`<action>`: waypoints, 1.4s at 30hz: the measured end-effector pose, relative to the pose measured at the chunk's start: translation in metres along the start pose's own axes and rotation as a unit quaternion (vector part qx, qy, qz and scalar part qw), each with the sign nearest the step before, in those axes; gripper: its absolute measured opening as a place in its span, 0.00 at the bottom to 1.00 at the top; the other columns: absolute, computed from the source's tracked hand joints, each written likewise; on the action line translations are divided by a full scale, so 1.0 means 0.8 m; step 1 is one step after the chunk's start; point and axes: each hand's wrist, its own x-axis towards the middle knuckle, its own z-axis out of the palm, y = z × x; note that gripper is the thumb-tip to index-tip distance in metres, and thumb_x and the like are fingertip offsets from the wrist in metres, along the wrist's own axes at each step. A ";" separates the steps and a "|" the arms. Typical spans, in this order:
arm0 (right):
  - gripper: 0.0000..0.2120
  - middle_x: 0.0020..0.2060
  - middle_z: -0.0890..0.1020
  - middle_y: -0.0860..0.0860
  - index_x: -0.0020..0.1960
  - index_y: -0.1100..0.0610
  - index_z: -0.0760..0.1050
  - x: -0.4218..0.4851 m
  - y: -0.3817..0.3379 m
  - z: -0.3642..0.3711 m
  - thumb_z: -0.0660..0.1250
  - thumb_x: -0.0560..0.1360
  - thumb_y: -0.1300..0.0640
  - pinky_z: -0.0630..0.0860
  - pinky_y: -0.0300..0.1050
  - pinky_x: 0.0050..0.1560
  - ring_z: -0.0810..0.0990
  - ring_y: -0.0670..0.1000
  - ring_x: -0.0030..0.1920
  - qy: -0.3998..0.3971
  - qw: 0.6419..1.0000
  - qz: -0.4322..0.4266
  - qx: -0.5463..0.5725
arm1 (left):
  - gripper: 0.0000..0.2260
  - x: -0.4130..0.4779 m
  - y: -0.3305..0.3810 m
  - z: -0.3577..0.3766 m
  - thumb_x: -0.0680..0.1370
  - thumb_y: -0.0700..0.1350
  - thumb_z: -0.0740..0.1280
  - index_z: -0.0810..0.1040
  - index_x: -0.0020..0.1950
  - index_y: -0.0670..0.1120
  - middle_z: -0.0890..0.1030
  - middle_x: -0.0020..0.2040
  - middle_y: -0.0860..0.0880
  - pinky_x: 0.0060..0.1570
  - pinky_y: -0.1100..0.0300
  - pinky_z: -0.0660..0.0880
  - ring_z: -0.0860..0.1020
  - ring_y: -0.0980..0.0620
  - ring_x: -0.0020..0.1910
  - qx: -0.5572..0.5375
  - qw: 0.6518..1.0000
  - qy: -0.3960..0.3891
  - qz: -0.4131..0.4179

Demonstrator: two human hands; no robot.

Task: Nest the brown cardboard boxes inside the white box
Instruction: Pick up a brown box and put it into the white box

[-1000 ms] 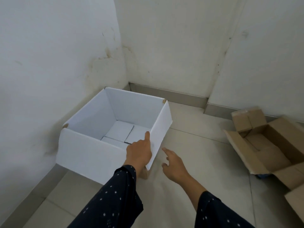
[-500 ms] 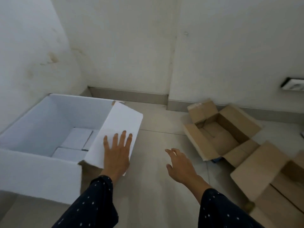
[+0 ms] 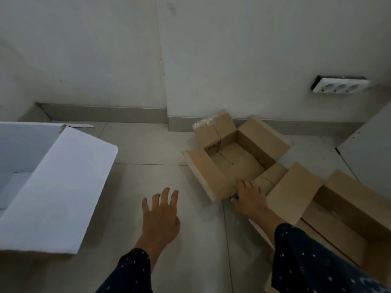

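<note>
The white box sits on the tiled floor at the left, partly out of frame. It is open at the top, and its right flap is folded outward and slopes down toward the floor. No brown box is inside the part of it that shows.

A small brown box stands open on the floor right of centre, close to the wall. All four flaps are spread outward; the far-left flap carries clear tape. A second, larger brown box lies open at the lower right, one flap just beside the small box.

The left hand hovers over bare floor between the white box and the small box. The fingers are spread wide and it holds nothing. It touches neither box.

The right hand is at the near corner of the small box, where the near flap meets the right flap. The fingers rest over the flap edge; whether they have closed on the cardboard cannot be told. A small blue thing shows under the box beside the thumb.

Both sleeves are dark with white dots. A triple wall socket is mounted at the upper right.
</note>
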 end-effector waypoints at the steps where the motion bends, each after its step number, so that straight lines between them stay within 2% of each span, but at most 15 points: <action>1: 0.32 0.78 0.55 0.53 0.78 0.54 0.50 0.007 0.009 0.007 0.59 0.79 0.48 0.50 0.60 0.76 0.49 0.57 0.78 -0.017 1.000 0.008 -0.019 | 0.33 0.004 0.007 0.002 0.76 0.54 0.59 0.47 0.76 0.52 0.52 0.78 0.48 0.70 0.39 0.53 0.58 0.45 0.73 -0.012 1.000 0.001 0.003; 4: 0.25 0.78 0.54 0.52 0.77 0.51 0.53 0.017 0.015 0.031 0.53 0.82 0.51 0.42 0.69 0.73 0.45 0.58 0.78 -0.063 0.997 0.015 -0.048 | 0.32 0.003 0.026 0.011 0.77 0.56 0.57 0.45 0.76 0.54 0.51 0.78 0.49 0.71 0.42 0.54 0.58 0.45 0.73 -0.047 0.999 0.009 0.014; 6: 0.21 0.77 0.59 0.50 0.75 0.49 0.60 0.017 -0.003 0.046 0.50 0.82 0.55 0.44 0.74 0.71 0.48 0.58 0.78 -0.064 0.998 0.015 0.007 | 0.31 0.003 0.031 0.015 0.77 0.58 0.56 0.45 0.76 0.56 0.51 0.78 0.48 0.71 0.44 0.56 0.59 0.45 0.72 -0.068 0.997 0.017 0.029; 8: 0.17 0.72 0.68 0.52 0.69 0.51 0.68 0.015 -0.033 0.061 0.51 0.82 0.58 0.51 0.72 0.71 0.55 0.58 0.76 -0.070 0.995 -0.016 0.063 | 0.31 0.006 0.032 0.017 0.77 0.57 0.56 0.45 0.76 0.58 0.51 0.78 0.48 0.70 0.47 0.58 0.59 0.45 0.72 -0.083 0.995 0.027 0.041; 10: 0.16 0.69 0.70 0.54 0.66 0.52 0.71 0.009 -0.069 0.078 0.53 0.81 0.60 0.54 0.66 0.72 0.56 0.58 0.75 -0.084 0.989 -0.056 0.106 | 0.30 0.010 0.028 0.016 0.77 0.53 0.57 0.48 0.76 0.58 0.52 0.78 0.48 0.70 0.48 0.59 0.58 0.45 0.73 -0.085 0.994 0.041 0.050; 13: 0.20 0.69 0.71 0.53 0.70 0.52 0.69 -0.002 -0.108 0.090 0.56 0.79 0.62 0.57 0.63 0.73 0.59 0.56 0.75 -0.064 0.984 -0.114 0.119 | 0.28 0.016 0.017 0.016 0.76 0.47 0.57 0.55 0.75 0.56 0.56 0.77 0.49 0.69 0.47 0.60 0.60 0.44 0.72 -0.089 0.994 0.042 0.042; 15: 0.22 0.70 0.70 0.52 0.71 0.51 0.67 0.000 -0.109 0.087 0.60 0.78 0.59 0.61 0.56 0.71 0.62 0.54 0.73 -0.006 0.985 -0.147 0.090 | 0.27 0.017 0.010 0.023 0.76 0.48 0.56 0.56 0.74 0.57 0.57 0.77 0.51 0.69 0.46 0.60 0.60 0.44 0.71 -0.066 0.997 0.029 0.039; 18: 0.26 0.76 0.60 0.50 0.74 0.45 0.61 0.016 -0.073 0.071 0.60 0.78 0.57 0.57 0.57 0.73 0.56 0.55 0.75 0.064 0.994 -0.078 0.038 | 0.26 0.022 0.003 0.036 0.77 0.54 0.56 0.54 0.75 0.57 0.57 0.77 0.51 0.69 0.45 0.59 0.59 0.43 0.72 -0.044 0.998 0.007 0.048; 21: 0.24 0.78 0.55 0.51 0.74 0.42 0.59 0.027 -0.029 0.057 0.58 0.79 0.51 0.50 0.66 0.72 0.49 0.61 0.77 0.024 1.000 0.001 0.006 | 0.28 0.033 0.003 0.047 0.77 0.59 0.55 0.50 0.75 0.58 0.60 0.75 0.51 0.67 0.46 0.61 0.61 0.43 0.71 -0.042 0.998 -0.019 0.040; 25: 0.23 0.73 0.65 0.53 0.73 0.44 0.63 0.021 -0.039 0.063 0.60 0.78 0.51 0.51 0.54 0.74 0.61 0.59 0.71 0.031 0.998 -0.049 0.007 | 0.28 0.035 -0.001 0.057 0.75 0.62 0.58 0.57 0.74 0.57 0.60 0.76 0.52 0.66 0.46 0.62 0.64 0.43 0.69 -0.034 0.998 -0.042 -0.021; 29: 0.26 0.76 0.59 0.51 0.75 0.42 0.58 0.002 -0.093 0.085 0.60 0.80 0.55 0.65 0.55 0.69 0.54 0.66 0.72 -0.010 0.997 -0.056 0.059 | 0.30 0.035 -0.028 0.059 0.75 0.62 0.59 0.59 0.74 0.51 0.58 0.76 0.47 0.66 0.46 0.64 0.63 0.43 0.70 -0.004 0.993 -0.064 -0.097; 31: 0.27 0.78 0.56 0.49 0.76 0.42 0.56 -0.005 -0.108 0.089 0.59 0.80 0.57 0.66 0.56 0.69 0.49 0.67 0.74 -0.034 0.995 -0.070 0.060 | 0.31 0.030 -0.037 0.057 0.76 0.62 0.59 0.59 0.74 0.49 0.56 0.76 0.44 0.67 0.47 0.64 0.61 0.43 0.71 -0.011 0.989 -0.092 -0.117; 35: 0.27 0.78 0.56 0.51 0.77 0.45 0.56 -0.021 -0.099 0.078 0.58 0.80 0.58 0.55 0.53 0.76 0.50 0.60 0.77 -0.029 0.991 -0.098 0.089 | 0.30 0.012 -0.028 0.041 0.78 0.57 0.58 0.53 0.75 0.49 0.54 0.77 0.45 0.68 0.46 0.61 0.58 0.44 0.73 -0.016 0.992 -0.103 -0.077; 39: 0.27 0.77 0.57 0.53 0.76 0.52 0.58 -0.056 -0.080 0.057 0.57 0.78 0.61 0.56 0.49 0.75 0.53 0.57 0.75 0.010 0.989 -0.093 0.118 | 0.27 -0.006 0.003 0.010 0.78 0.52 0.59 0.54 0.74 0.49 0.60 0.74 0.47 0.68 0.49 0.62 0.62 0.45 0.71 -0.069 0.996 -0.063 -0.007; 42: 0.27 0.75 0.60 0.55 0.76 0.53 0.59 -0.093 -0.071 0.040 0.58 0.77 0.60 0.59 0.49 0.73 0.56 0.56 0.73 0.035 0.990 -0.102 0.095 | 0.28 -0.029 0.025 -0.008 0.77 0.50 0.59 0.54 0.75 0.50 0.60 0.75 0.47 0.67 0.49 0.62 0.62 0.46 0.71 -0.097 0.993 -0.052 0.040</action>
